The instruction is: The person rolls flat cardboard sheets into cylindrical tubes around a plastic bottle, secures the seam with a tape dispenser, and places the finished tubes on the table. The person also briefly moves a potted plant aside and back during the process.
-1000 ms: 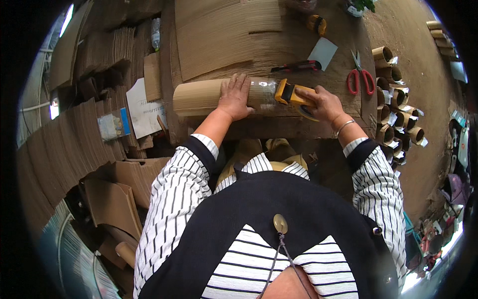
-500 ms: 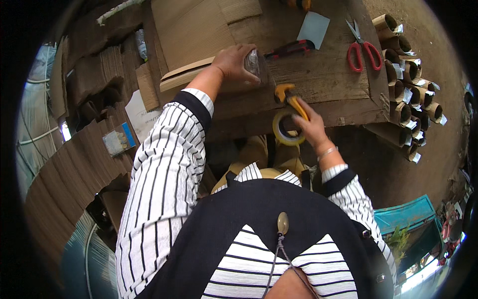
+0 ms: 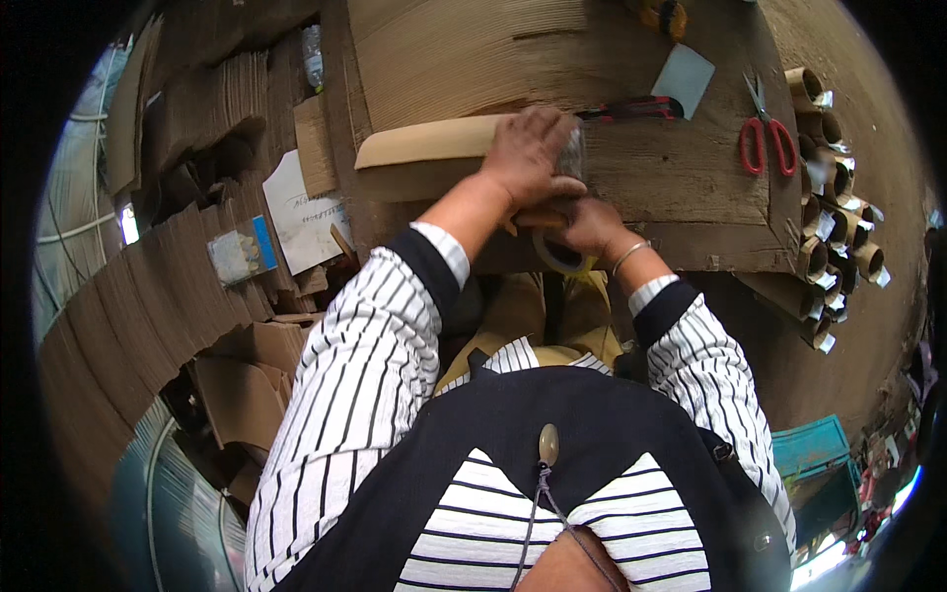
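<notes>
Right of the roll, bare worktop is left open, bounded farther right by the scissors and beyond by the cutter and card. The roll's near right is blocked by the right hand and tape.

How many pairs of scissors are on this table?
1: the red-handled scissors, near the table's right edge, right of and beyond the right hand. Others could be hidden.

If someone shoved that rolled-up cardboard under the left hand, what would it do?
The rolled-up cardboard would probably roll once the left hand lets go, because its side looks curved. It's likely light for its size, since it's cardboard. The clear tape at its right end might feel slippery, because it looks shiny.
</notes>
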### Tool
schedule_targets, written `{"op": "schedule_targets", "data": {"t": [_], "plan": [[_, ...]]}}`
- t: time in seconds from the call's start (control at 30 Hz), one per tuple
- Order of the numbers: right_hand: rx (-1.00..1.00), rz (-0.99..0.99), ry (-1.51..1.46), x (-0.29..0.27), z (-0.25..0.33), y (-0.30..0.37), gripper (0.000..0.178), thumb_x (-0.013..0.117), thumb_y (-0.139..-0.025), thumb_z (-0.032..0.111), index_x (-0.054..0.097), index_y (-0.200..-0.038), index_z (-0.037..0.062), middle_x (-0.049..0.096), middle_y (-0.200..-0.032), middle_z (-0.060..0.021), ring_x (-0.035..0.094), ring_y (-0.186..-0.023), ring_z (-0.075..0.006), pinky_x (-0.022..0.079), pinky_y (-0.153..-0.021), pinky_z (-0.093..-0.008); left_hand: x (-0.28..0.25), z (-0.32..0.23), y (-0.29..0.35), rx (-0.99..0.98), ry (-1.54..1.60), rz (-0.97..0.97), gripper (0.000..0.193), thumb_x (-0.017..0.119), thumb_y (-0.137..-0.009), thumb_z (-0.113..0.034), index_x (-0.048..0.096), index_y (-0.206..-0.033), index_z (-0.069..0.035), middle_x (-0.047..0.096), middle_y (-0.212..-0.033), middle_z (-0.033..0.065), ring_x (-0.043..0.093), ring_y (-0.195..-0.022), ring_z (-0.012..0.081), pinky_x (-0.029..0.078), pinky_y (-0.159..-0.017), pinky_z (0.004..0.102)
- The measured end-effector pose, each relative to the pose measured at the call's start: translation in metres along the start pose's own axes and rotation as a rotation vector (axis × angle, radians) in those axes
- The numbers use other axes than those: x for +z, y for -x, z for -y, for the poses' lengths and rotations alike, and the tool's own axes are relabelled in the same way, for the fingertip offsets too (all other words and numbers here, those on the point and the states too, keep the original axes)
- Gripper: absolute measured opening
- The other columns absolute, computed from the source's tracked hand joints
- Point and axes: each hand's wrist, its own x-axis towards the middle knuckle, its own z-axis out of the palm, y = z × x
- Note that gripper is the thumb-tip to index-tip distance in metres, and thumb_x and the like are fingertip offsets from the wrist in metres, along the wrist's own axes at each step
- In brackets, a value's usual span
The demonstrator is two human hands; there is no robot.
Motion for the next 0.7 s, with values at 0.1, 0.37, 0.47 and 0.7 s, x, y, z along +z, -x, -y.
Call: {"op": "schedule_targets", "data": {"t": [0.1,0.37,0.47,0.7], "plan": [[-0.081,0.018,-0.056,0.032,-0.021,0.039,0.052,0.07,-0.077,0.041,0.064,-0.128,0.0277,0.07,-0.106,-0.0178,0.066,-0.097,-0.0364,0.053,-0.084,-0.0442,0.007,-0.014,0.047,-0.03,0.112,-0.059,0.091,0.072,-0.074,-0.061,0.04,-0.145,-0.015,0.036,-0.148,0.0113,0.031,-0.137,0.035,0.024,-0.112,0.051],[-0.32,-0.311,-0.536,-0.074,-0.002,0.13,0.057,0.076,-0.072,0.003,0.065,-0.128,0.0113,0.065,-0.106,-0.0094,0.066,-0.097,-0.0224,0.053,-0.089,-0.0356,0.022,-0.031,0.139,-0.303,0.142,-0.048,0.116,0.087,-0.054,-0.055,0.034,-0.145,-0.007,0.031,-0.149,0.0133,0.024,-0.142,0.0343,0.015,-0.116,0.056],[-0.343,-0.263,0.043,-0.121,0.056,0.084,0.055,0.076,-0.075,0.01,0.064,-0.128,0.0164,0.064,-0.102,-0.0086,0.066,-0.097,-0.0247,0.053,-0.086,-0.0335,0.035,-0.04,0.156,-0.314,0.094,-0.119,0.119,0.09,-0.051,-0.049,0.031,-0.145,-0.007,0.03,-0.149,0.0122,0.024,-0.141,0.0333,0.015,-0.114,0.0581],[-0.082,0.145,0.642,-0.136,0.058,0.058,0.05,0.069,-0.081,0.017,0.064,-0.129,0.0312,0.073,-0.106,-0.0063,0.071,-0.092,-0.0265,0.057,-0.077,-0.0385,0.046,-0.044,0.168,-0.329,0.14,-0.173,0.112,0.088,-0.056,-0.035,0.028,-0.146,-0.007,0.031,-0.149,0.0126,0.027,-0.14,0.0354,0.017,-0.114,0.0587]]}}
